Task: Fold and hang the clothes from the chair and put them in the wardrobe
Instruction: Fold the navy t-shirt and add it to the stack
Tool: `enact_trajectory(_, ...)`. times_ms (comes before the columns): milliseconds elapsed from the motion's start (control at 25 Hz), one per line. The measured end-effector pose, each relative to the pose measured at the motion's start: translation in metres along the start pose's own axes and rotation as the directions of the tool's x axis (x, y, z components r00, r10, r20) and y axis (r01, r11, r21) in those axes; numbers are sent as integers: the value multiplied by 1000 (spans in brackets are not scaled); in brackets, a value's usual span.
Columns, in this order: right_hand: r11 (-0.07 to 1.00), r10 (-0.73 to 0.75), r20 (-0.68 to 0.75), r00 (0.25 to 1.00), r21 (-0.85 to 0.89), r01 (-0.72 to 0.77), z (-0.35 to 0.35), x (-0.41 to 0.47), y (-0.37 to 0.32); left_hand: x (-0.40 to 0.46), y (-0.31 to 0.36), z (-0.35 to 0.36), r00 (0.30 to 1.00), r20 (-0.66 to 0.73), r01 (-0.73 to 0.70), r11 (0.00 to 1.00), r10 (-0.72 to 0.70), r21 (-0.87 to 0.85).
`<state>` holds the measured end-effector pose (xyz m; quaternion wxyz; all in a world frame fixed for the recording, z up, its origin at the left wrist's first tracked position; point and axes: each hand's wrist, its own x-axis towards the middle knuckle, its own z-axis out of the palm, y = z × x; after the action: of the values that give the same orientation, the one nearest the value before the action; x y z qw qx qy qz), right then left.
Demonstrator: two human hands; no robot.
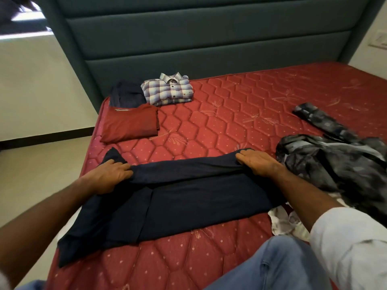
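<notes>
Both hands are gripping the far folded edge of the navy garment [188,197]: left hand [111,176] and right hand [257,164], fingers curled into cloth, forearms reaching forward. Its long axis is running hand to hand across the mattress [240,114]. Beyond the left hand are lying a folded red shirt [129,124] and a plaid shirt [167,90].

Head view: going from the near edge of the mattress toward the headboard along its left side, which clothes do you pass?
Navy garment held by both hands → folded red shirt → dark folded garment beside the folded plaid shirt.
</notes>
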<state>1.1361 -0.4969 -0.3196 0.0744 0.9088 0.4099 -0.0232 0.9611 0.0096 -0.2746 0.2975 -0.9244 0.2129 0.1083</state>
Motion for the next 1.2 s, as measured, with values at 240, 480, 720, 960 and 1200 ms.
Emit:
enact_trajectory(240, 998, 64, 178, 982, 14, -67, -4, -3, -3, -7, -13, 3, 980, 137, 197, 831, -146, -520)
enact_trajectory(480, 989, 139, 222, 965, -76, -125, -27, 19, -39, -21, 6, 17, 996, 91, 76, 671, -13, -738)
enact_trajectory(720, 842, -60, -50, 997, 535, 78, -38, 89, -174, -57, 11, 42, 953, 47, 285, 834, -299, -472)
enact_trajectory(960, 695, -282, -133, 950, 654, 298, -56, 139, -344, -96, 37, 45, 830, -252, -25, 419, -497, -908)
enact_trajectory(1200, 437, -197, -154, 968, 870, 228, -47, 141, -359, -109, 26, 52, 850, -295, -148, 340, -436, -929)
